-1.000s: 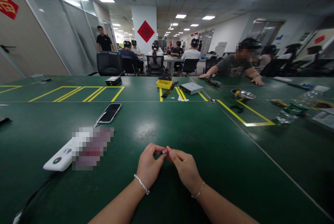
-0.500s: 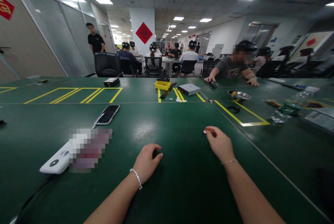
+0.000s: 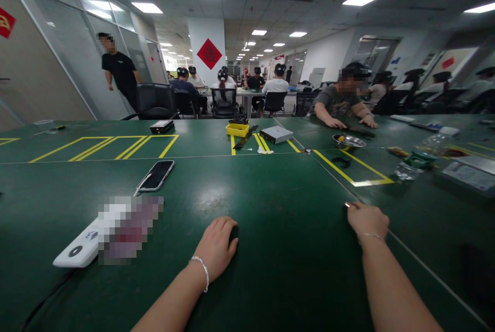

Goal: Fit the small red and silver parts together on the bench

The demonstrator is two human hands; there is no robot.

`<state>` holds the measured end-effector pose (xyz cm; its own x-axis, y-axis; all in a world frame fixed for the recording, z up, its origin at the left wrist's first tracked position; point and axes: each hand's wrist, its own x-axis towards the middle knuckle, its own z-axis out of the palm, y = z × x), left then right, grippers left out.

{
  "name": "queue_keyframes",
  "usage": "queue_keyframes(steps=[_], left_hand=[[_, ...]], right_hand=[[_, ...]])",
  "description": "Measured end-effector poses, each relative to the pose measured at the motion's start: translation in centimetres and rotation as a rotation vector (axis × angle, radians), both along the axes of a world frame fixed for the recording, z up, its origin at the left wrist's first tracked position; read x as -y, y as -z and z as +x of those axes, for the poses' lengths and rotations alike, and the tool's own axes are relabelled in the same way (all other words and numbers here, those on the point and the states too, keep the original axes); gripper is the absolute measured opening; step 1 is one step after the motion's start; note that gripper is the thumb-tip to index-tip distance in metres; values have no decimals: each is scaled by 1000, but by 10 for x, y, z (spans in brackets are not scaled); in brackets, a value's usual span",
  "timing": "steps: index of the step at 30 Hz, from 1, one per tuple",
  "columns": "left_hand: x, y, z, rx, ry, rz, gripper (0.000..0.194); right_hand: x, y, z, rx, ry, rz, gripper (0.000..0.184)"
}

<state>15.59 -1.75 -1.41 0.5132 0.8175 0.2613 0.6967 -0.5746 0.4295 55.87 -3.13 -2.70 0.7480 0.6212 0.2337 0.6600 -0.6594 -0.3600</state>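
Observation:
My left hand [image 3: 217,242] rests on the green tabletop [image 3: 270,254], palm down. Its fingers curve loosely, the thumb stands apart, and nothing shows in it. To the right, my right hand [image 3: 368,220] is closed in a pinch close to the pale seam in the table. A small whitish tip [image 3: 347,204] sticks out at the fingertips; the rest of that small thing is hidden by the fingers, so its kind cannot be made out. Left of my left hand lie a phone [image 3: 157,175] with a white cable and a white power bank [image 3: 77,249] beside a blurred-out patch.
Farther off stand a yellow tray [image 3: 237,129], a grey box [image 3: 276,134] and a metal bowl [image 3: 349,141]. A plastic bottle [image 3: 415,162] lies at the right. Across the table a co-worker [image 3: 340,100] leans over with both hands on it. Yellow tape [image 3: 373,183] marks the surface.
My right hand has moved right, towards the table seam, still pinching the small thing. The left hand's fingers have drawn closer together. A standing person at the back left has stepped left.

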Motion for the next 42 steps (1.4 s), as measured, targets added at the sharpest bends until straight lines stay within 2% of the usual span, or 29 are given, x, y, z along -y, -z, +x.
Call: queue_keyframes(steps=[3, 5, 8, 12, 15, 16, 18, 21, 24, 27, 31, 37, 42], left_hand=[[1, 0, 5, -39, -25, 7, 27], [2, 0, 7, -51, -38, 7, 28], [2, 2, 9, -58, -44, 11, 33], [2, 6, 9, -78, -29, 16, 45], [1, 8, 7, -70, -27, -3, 50], [0, 8, 7, -63, -31, -20, 52], [-1, 7, 5, -50, -38, -61, 55], [-1, 4, 4, -46, -38, -118, 54], [-1, 2, 4, -27, -34, -149, 51], [0, 0, 3, 3, -25, -164, 48], [1, -2, 3, 14, -19, -185, 42], [3, -6, 3, 24, -24, -193, 39], [3, -4, 3, 37, -11, -187, 35]], right_hand=[[-9, -10, -31, 140, -117, 120, 43], [-15, -18, -67, 132, -332, 180, 42], [-17, -24, -133, -11, -736, 228, 40], [-6, -16, -208, -99, -1188, 146, 43], [-2, -11, -227, -95, -1343, 29, 44], [-3, -12, -224, -77, -1341, 13, 43], [-8, -17, -203, 9, -1240, 6, 42], [-18, -25, -144, 208, -891, 5, 43], [-18, -22, -76, 322, -518, -63, 47], [-13, -12, -28, 300, -308, -184, 49], [-10, -3, -10, 202, -263, -294, 45], [-11, -7, -16, 129, -199, -250, 39], [-12, -6, -17, 127, -224, -215, 38]])
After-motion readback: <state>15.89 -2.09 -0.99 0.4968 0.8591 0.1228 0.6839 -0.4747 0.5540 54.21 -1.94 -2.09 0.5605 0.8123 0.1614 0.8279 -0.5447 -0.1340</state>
